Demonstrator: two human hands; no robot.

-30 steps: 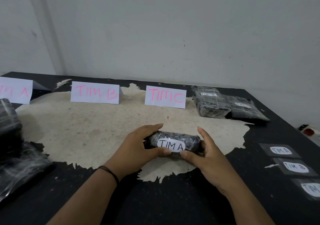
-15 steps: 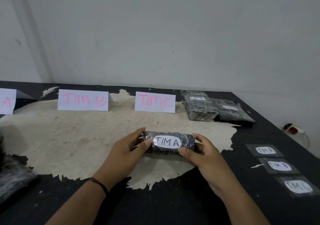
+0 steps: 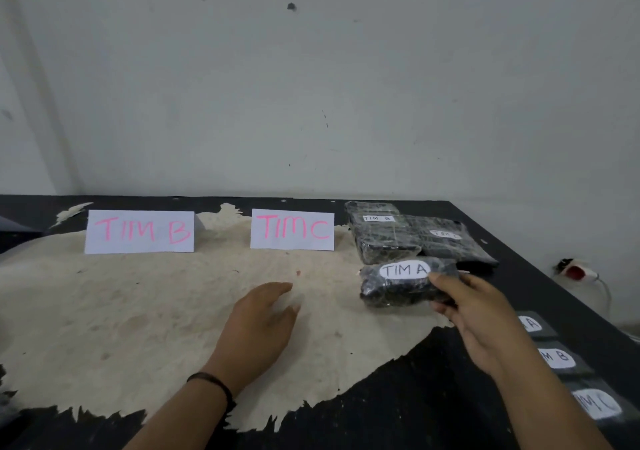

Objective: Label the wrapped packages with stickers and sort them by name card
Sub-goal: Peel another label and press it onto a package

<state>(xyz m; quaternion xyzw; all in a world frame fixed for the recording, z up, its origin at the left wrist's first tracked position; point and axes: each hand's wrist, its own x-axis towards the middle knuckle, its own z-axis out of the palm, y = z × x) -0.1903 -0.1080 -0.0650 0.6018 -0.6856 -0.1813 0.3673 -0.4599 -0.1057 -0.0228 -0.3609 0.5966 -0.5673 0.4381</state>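
TIM A package [image 3: 398, 285] pinched in right hand [image 3: 485, 314], beside TIM C card [image 3: 292, 229]; left hand [image 3: 258, 325] spread, empty. Risks missorting.

Right arm hides part of the sticker sheets [image 3: 557, 358].

tim b card [image 3: 139, 231] left of tim c card [image 3: 292, 229], two packages [image 3: 412, 233] right of it, sticker sheets [image 3: 557, 358] far right

Head camera looks forward and down, close over the table [image 3: 398, 411].
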